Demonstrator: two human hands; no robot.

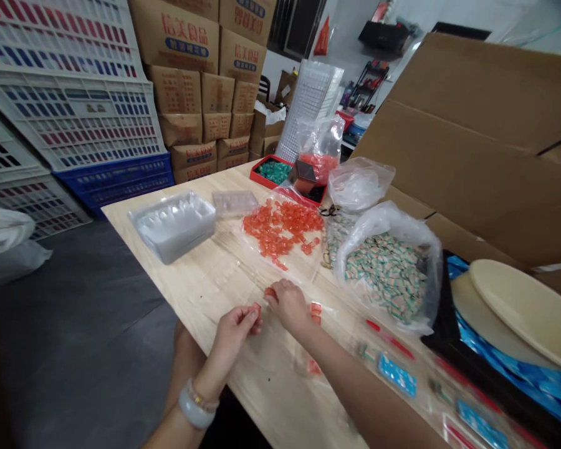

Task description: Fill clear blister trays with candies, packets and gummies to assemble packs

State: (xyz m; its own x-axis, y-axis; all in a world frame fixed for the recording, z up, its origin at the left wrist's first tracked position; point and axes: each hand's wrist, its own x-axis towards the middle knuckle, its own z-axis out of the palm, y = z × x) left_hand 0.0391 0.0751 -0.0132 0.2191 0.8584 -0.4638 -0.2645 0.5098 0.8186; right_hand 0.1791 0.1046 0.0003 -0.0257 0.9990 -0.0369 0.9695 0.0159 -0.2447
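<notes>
Left hand (234, 333): fingers bunched, pinching an orange wrapped sweet (256, 308) at the tips. Right hand (287, 305): curled, fingertips pinching a second orange sweet (270, 292). Hands just apart, both over the bench (206, 293). Two loose orange sweets (315, 313) sit just right of the right hand; a third orange sweet (313, 367) lies nearer the bench edge. Ahead, a pile of orange sweets (283, 227) on a clear plastic sheet (262, 255). To its right, an open clear bag of green-and-cream wrapped sweets (386, 277). To its left, a clear plastic tray (172, 226) and a smaller blister tray (234, 202). Farther back, a red tray of green sweets (271, 171). Stacked cartons (182, 106) and plastic crates (70, 106) stand beyond the bench. Pale bangle (196, 405) on left wrist.
</notes>
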